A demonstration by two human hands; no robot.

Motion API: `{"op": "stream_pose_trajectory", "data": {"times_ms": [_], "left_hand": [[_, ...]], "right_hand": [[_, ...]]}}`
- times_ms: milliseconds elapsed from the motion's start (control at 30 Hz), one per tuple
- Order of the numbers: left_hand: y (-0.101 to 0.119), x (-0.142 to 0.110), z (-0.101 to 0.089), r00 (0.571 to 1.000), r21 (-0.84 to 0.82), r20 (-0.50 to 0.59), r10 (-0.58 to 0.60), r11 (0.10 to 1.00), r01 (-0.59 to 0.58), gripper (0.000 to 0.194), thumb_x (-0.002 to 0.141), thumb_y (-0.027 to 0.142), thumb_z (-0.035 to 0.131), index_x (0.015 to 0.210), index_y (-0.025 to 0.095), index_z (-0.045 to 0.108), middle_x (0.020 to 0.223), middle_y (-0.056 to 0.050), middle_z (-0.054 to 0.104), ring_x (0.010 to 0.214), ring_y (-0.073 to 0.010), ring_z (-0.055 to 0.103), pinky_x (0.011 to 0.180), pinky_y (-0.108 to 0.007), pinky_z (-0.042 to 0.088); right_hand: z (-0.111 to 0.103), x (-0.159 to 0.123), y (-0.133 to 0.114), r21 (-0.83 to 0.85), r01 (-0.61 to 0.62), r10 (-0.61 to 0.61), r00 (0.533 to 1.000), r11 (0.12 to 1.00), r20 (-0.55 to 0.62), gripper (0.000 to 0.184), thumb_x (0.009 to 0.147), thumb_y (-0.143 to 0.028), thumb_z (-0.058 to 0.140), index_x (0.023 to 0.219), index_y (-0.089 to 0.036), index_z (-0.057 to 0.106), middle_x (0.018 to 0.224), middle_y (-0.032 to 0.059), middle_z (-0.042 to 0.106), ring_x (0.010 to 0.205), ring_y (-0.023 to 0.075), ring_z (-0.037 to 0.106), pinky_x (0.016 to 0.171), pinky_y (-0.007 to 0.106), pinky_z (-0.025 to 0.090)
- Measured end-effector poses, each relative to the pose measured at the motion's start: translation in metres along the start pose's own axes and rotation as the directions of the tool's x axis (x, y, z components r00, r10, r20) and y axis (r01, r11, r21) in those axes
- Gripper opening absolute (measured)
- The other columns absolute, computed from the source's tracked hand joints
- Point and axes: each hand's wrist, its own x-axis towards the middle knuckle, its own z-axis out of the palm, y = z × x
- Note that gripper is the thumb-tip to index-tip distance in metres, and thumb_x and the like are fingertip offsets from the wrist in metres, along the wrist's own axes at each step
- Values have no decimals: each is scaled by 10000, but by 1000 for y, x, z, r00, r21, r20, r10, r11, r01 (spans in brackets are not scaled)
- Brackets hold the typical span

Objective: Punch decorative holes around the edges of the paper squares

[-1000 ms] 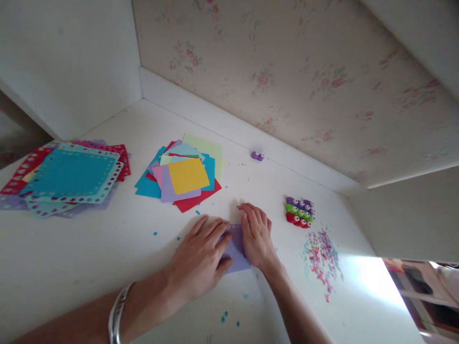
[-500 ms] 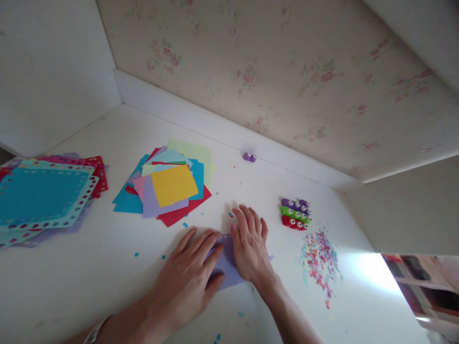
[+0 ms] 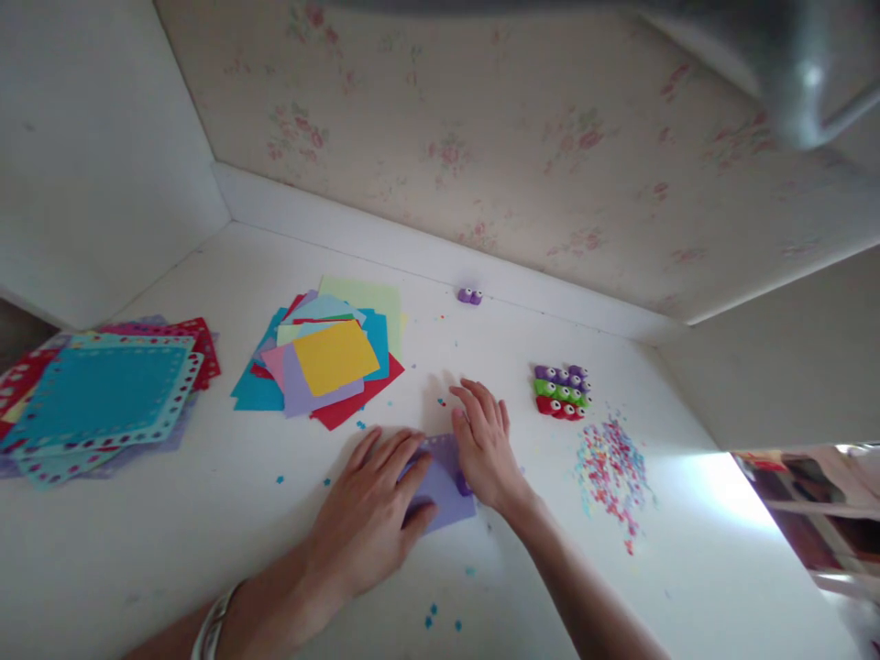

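Paper with punched borders [image 3: 127, 394] is lying in a loose pile at the far left, a blue sheet on top. Next along, plain coloured sheets [image 3: 336, 357] are fanning out across the white tabletop [image 3: 226, 536], perhaps set within reach of the left hand [image 3: 368, 522]. That hand is resting palm down with its fingers loosely spread, pinching nothing that I can see; it is probably steadying the small purple sheet [image 3: 444, 500], which is lying flat between and partly under both hands. At the sheet's right side, a purple lump [image 3: 465, 484] is showing beneath the right hand [image 3: 485, 445], whose fingers are bending over and beyond it. Towards the wall, a pair of purple eyed pieces [image 3: 470, 295] is sitting apart. Further right, purple, green and red eyed pieces [image 3: 564, 392] are standing in rows, seemingly sorted by colour, and near them paper bits [image 3: 611, 467] are forming a heap.

The left picture edge is cutting off the bordered pile, and the bottom edge is clipping a silver bangle [image 3: 212, 623]. The right palm is hiding most of the lump, so I cannot tell whether that grip is closing around it. Something grey [image 3: 797, 82] is blurring the top right corner.
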Motion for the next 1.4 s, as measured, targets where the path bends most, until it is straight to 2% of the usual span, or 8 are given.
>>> {"op": "stream_pose_trajectory", "data": {"times_ms": [133, 267, 400, 600, 767, 1067, 1233, 1400], "left_hand": [[-1, -1, -1, 1000, -13, -10, 6, 1000, -6, 379, 897, 302, 616, 1259, 192, 600, 1398, -111, 541, 1320, -294, 457, 1166, -543, 275], [-4, -2, -2, 999, -26, -40, -5, 1000, 3, 384, 868, 232, 629, 1247, 180, 612, 1388, -117, 539, 1312, -301, 457, 1151, -531, 324], [-6, -4, -1, 996, -37, -85, -13, 999, 10, 398, 848, 180, 626, 1245, 173, 618, 1401, -127, 521, 1322, -315, 436, 1130, -515, 369], [-7, -4, 1, 994, -24, -106, -3, 1000, 0, 372, 862, 173, 589, 1234, 164, 614, 1369, -122, 523, 1308, -296, 436, 1117, -483, 394], [-8, -3, 1, 996, 8, -90, 8, 1000, -8, 330, 875, 195, 585, 1200, 168, 634, 1339, -122, 544, 1285, -300, 457, 1116, -520, 381], [-4, -1, 0, 998, 42, -60, 31, 999, -28, 324, 891, 259, 617, 1203, 175, 635, 1359, -123, 551, 1288, -291, 468, 1145, -508, 304], [-5, -3, 0, 998, 30, -58, -18, 999, 19, 454, 852, 307, 702, 1281, 222, 579, 1385, -101, 552, 1275, -308, 469, 1061, -515, 355], [-12, 1, 0, 987, -21, -65, -147, 989, 146, 695, 774, 281, 774, 1392, 235, 460, 1249, -99, 611, 1145, -318, 541, 962, -503, 404]], "right_hand": [[-17, 0, 3, 100, -20, 25, 998, 995, -52, 374, 1041, -365, 278, 1301, -261, 526, 1403, 81, 521, 1345, 249, 428, 1137, 564, 287], [-35, -22, 5, 137, 66, -72, 997, 988, 41, 322, 1030, -374, 377, 1249, -266, 587, 1256, 76, 624, 1194, 226, 563, 1024, 427, 465], [-39, -54, 12, 84, 179, -183, 982, 980, 44, 311, 936, -361, 601, 1228, -259, 640, 1228, 85, 644, 1140, 254, 603, 966, 406, 526], [-35, -74, 17, 163, 152, -156, 988, 975, 15, 218, 951, -317, 583, 1122, -257, 705, 1135, 86, 686, 1008, 237, 674, 827, 356, 603], [-38, -77, 17, 229, 100, -107, 994, 968, 18, 207, 966, -306, 556, 1084, -256, 718, 1097, 74, 696, 960, 211, 688, 667, 260, 611], [-32, -76, 13, 312, 20, -8, 999, 950, -37, 202, 955, -323, 565, 1035, -223, 721, 1075, 86, 702, 913, 206, 698, 642, 253, 604], [-22, -80, 18, 449, -87, 124, 991, 889, -55, 212, 934, -352, 603, 1065, -229, 715, 1103, 78, 704, 942, 197, 697, 810, 305, 606], [-12, -85, 24, 539, -138, 254, 956, 831, -147, 229, 899, -365, 649, 1067, -228, 721, 1106, 83, 712, 949, 205, 697, 816, 327, 607]]}}
